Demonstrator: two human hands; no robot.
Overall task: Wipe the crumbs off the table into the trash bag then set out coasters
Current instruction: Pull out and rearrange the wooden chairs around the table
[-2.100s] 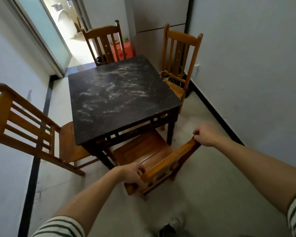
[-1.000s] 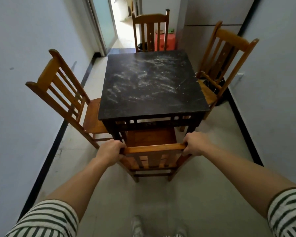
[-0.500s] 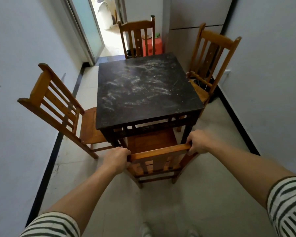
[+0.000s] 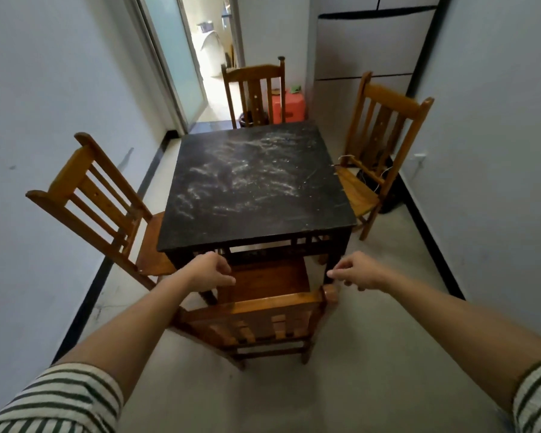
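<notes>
- Crumbs (image 4: pixel 247 176) lie as pale, floury smears and specks over the middle and far half of the black table (image 4: pixel 253 237), which fills the centre of the head view.
- They look fine, loose and very light. They would likely scatter or smear, so there is nothing to take hold of. A cloth or the flat edge of a hand could gather them and draw them to one edge.
- The tabletop looks stiff, heavy and slightly rough, so fine dust may cling and need a second pass.
- The table is close to square, with no clear long axis. Its near edge faces the person and its sides run away toward the doorway at the top of the frame. The smears streak mostly across it, rising a little toward the upper right.
- The left hand (image 4: pixel 211 271) hovers by the left end of the near chair (image 4: pixel 263 304), its fingers loosely curled and holding nothing.
- The right hand (image 4: pixel 356 273) hangs just over the chair's right post, its fingers drooping and loosely bent, with nothing in them. I cannot tell whether the tips touch the post.
- This chair stands tucked partly under the near edge. Its back blocks the closest standing place, so reaching the crumbs looks easier from a corner.
- Three more wooden chairs stand at the left (image 4: pixel 88 189), far (image 4: pixel 253 89) and right (image 4: pixel 384 120) sides.
- No trash bag or coasters are in view, and no wiping has begun.
</notes>
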